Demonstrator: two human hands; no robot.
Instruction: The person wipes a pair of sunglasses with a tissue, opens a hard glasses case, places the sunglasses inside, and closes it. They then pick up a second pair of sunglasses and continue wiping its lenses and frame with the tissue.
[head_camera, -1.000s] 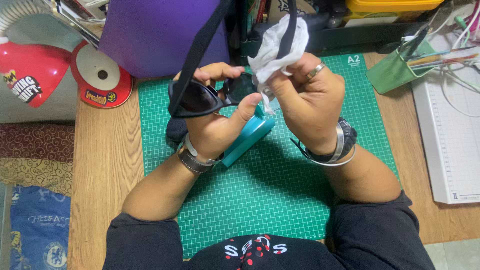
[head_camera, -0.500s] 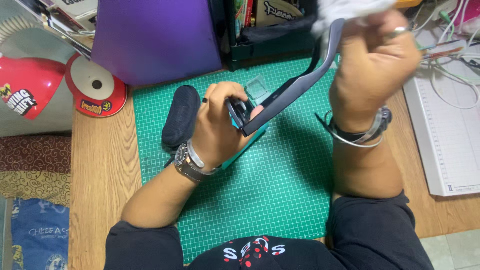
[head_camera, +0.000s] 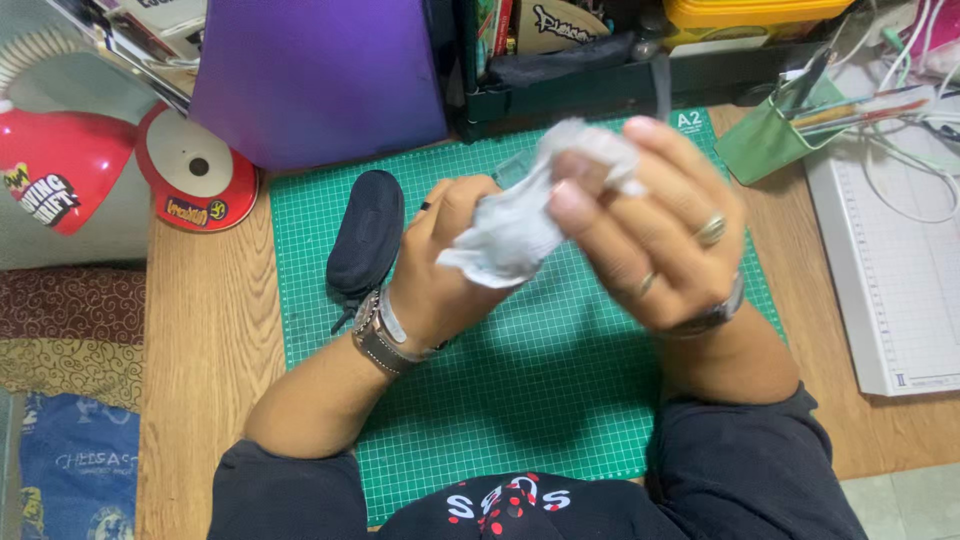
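Note:
My left hand (head_camera: 440, 270) is closed into a fist above the green cutting mat (head_camera: 520, 400). Only a small dark tip shows at its knuckles, so what it grips is mostly hidden. My right hand (head_camera: 650, 240) pinches a crumpled white cloth (head_camera: 510, 235) and presses it against the left fist. A black soft case (head_camera: 367, 232) lies on the mat just left of my left hand. A bit of clear, teal-edged plastic (head_camera: 515, 165) peeks out behind the cloth.
A purple box (head_camera: 320, 80) stands at the back of the mat. A red desk lamp (head_camera: 60, 170) and its round base (head_camera: 195, 170) sit at left. A green pouch of pens (head_camera: 780, 140) and a white gridded board (head_camera: 890, 280) are at right.
My right hand has come down from high at the right to the left fist, bringing the cloth with it. The sunglasses and the dark strap seen earlier are now covered.

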